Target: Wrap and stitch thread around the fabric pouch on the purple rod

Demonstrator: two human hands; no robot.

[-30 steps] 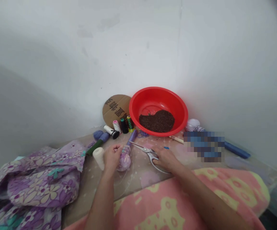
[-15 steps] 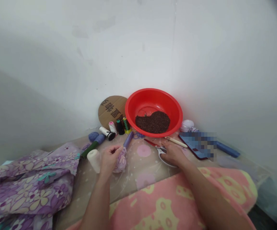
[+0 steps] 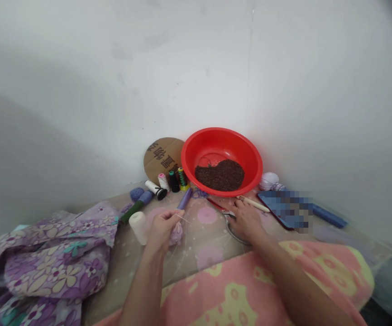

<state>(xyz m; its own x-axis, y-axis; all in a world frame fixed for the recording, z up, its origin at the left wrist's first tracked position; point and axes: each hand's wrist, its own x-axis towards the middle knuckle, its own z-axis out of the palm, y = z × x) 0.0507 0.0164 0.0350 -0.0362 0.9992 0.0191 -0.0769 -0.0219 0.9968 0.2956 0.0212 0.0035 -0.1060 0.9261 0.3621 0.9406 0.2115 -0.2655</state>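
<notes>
Nearest, well in front of the round red plastic basin (image 3: 230, 144), a fleecy pink blanket with yellow patches (image 3: 235, 296) lies spread. Far to the basin's near left, purple-and-cream flowered cloth (image 3: 58, 271) sits in a crumpled heap. The left hand (image 3: 164, 228), near left of the basin, has thumb and forefinger pinched together on a thin pale strand (image 3: 184, 219). Partly hidden behind that hand, also near left of the basin, lies a small lilac flowered cloth bundle (image 3: 176, 234); a smooth purple rod (image 3: 185, 199) points from there towards the basin's rim. Further left of the basin, a cream cone of thread (image 3: 137, 226) leans beside the hand. The right hand (image 3: 248, 222), just in front of the basin, lies palm down over long-bladed metal scissors (image 3: 218, 206), fingers slightly spread; whether they grip the handles I cannot tell. Close to the basin's near right are a slim cream stick (image 3: 257, 206) and a flat dark-blue device (image 3: 272, 213), partly blurred. At the basin's left stand a black thread cone with a teal top (image 3: 174, 182) and a green spool on a yellow base (image 3: 183, 179). Dark brown grains (image 3: 223, 175) lie inside the basin, and a round brown cardboard disc (image 3: 162, 158) stands behind its left side
</notes>
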